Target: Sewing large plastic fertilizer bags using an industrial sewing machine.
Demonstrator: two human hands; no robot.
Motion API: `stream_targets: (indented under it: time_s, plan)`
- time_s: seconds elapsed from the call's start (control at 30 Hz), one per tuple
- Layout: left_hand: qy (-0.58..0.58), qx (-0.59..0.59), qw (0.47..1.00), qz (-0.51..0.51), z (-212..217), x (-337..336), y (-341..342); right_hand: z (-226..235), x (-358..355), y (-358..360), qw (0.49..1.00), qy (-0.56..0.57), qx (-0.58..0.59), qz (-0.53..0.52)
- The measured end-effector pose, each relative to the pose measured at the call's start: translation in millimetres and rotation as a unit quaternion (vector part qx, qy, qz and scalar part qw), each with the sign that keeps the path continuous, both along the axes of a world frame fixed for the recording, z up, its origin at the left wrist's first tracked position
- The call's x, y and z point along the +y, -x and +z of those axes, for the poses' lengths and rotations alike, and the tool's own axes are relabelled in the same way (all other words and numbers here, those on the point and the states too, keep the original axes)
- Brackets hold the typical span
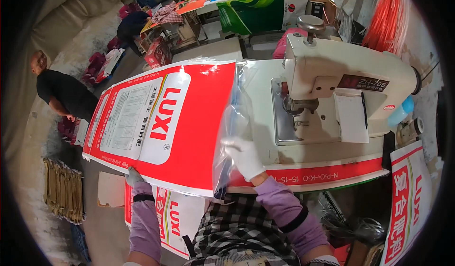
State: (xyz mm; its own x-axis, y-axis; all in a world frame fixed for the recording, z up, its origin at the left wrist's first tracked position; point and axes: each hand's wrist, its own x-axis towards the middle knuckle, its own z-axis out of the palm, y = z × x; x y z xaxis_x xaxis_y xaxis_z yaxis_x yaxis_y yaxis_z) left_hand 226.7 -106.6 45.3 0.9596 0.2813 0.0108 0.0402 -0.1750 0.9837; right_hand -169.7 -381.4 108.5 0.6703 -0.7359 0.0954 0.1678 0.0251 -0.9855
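A large red and white printed sack lies across the sewing table, its left part reaching past the table. Clear plastic liner sticks out of the sack's right end. My left hand, in a pale glove, grips the sack's near edge; its fingers are partly hidden behind the sack. White-gloved, my right hand is closed on the liner beside the sack's end. Right of that hand stands a cream industrial sewing machine, with a metal plate under its head.
More printed sacks lie below the table and hang at the right. A notepad with a pen leans on the machine. Red and white strands hang behind it. Two people are at the left, one standing, one bending.
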Motion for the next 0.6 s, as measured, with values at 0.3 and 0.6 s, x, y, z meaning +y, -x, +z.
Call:
stream_targets:
  time_s: [0.3,0.6]
  plan:
    - [-0.129,-0.065,0.989,0.016,46.4,-16.7,34.9,-35.1,8.2,57.4,0.899,-0.433,0.009,0.066]
    - [-0.201,0.009,0.704,-0.681,109.7,-163.2,285.6,-1.5,24.7,-2.2,0.971,-0.236,-0.026,-0.039]
